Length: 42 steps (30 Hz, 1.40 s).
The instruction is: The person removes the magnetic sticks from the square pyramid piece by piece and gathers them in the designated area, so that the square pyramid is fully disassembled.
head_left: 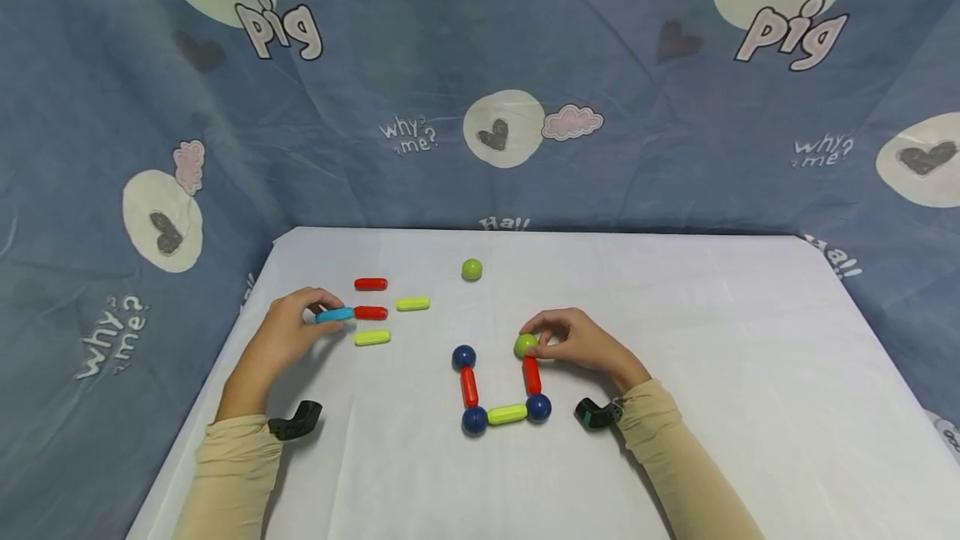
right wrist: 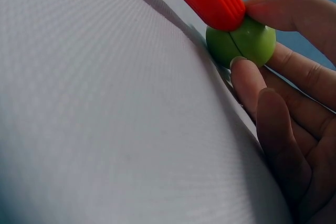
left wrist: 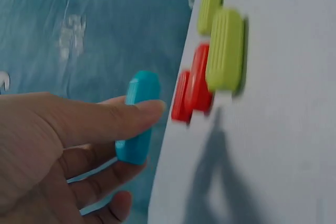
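Note:
My left hand pinches a light-blue rod between thumb and fingers. The left wrist view shows this rod raised above the table, apart from the red and yellow-green rods. On the right, my right hand pinches a green ball that touches the end of a red rod. That rod's other end meets a dark blue ball. From there a yellow-green rod leads to a second dark blue ball. Another red rod runs up to a third dark blue ball, forming a U.
Near the left hand lie two loose red rods and two yellow-green rods. A loose green ball sits farther back on the white table. Behind the table hangs a blue printed cloth.

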Available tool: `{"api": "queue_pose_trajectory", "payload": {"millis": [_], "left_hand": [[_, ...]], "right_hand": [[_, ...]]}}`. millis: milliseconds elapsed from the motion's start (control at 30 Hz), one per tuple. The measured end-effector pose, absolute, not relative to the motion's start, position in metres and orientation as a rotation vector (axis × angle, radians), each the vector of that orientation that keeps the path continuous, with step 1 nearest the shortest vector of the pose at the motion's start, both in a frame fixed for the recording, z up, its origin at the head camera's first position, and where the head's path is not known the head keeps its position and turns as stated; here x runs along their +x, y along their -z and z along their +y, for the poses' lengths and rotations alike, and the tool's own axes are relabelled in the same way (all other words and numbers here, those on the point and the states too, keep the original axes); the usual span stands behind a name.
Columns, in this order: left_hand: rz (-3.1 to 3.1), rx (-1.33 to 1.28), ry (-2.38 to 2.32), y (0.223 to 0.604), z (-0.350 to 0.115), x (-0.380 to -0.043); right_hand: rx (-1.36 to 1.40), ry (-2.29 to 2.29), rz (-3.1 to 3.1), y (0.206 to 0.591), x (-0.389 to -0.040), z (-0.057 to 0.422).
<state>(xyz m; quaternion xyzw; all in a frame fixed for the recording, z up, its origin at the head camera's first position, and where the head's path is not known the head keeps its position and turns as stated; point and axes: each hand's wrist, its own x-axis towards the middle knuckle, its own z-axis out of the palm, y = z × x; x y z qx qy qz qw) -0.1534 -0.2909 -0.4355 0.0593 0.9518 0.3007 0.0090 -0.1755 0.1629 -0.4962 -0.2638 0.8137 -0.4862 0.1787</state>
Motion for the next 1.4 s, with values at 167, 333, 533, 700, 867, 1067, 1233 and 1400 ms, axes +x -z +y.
{"api": "queue_pose_trajectory", "payload": {"millis": [167,333,533,700,867,1067,1233,1400], "left_hand": [[2.947,0.088,-0.857,0.445,-0.307,-0.154],[2.906,0.058,-0.821,0.451,-0.311,-0.156],[2.9,0.03,-0.819,0.455,-0.312,-0.156],[2.899,0.03,-0.807,0.453,-0.313,-0.156],[3.009,0.085,-0.818,0.437,-0.303,-0.151],[2.925,0.277,-0.948,0.411,-0.248,-0.139],[2.614,0.295,-0.871,0.42,-0.18,-0.123],[2.602,0.326,-0.703,0.439,-0.133,-0.109]], "right_hand": [[-0.755,1.391,2.297,0.496,-0.175,0.162],[-0.744,1.372,2.305,0.496,-0.176,0.162],[-0.742,1.369,2.305,0.496,-0.176,0.163],[-0.733,1.355,2.317,0.497,-0.176,0.162],[-0.727,1.35,2.326,0.496,-0.176,0.163],[-0.697,1.343,2.347,0.498,-0.178,0.164],[-0.663,1.384,2.322,0.499,-0.177,0.163],[-0.619,1.406,2.308,0.498,-0.176,0.161]]}}
